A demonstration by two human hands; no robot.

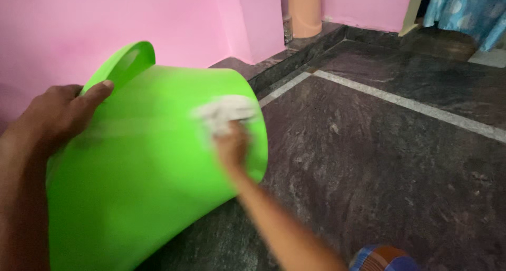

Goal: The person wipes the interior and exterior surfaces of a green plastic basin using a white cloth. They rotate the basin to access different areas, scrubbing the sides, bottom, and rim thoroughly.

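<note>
**Both hands on tilted green tub**

The green plastic tub (142,181) lies tipped on its side over the dark stone floor (390,165), its outer wall facing the camera and one moulded handle (126,63) at the upper rim. The left hand (55,115) grips the tub at that upper edge: fingers curled over it, thumb laid flat along the wall, a closed hold. The right hand (232,147) is motion-blurred; it presses a white cloth (224,113) against the tub's wall near the far end, fingers closed around the cloth. How tightly cannot be told through the blur. A pink wall (63,28) stands just behind. A checked fabric patch (382,258) shows at the bottom edge.
</note>
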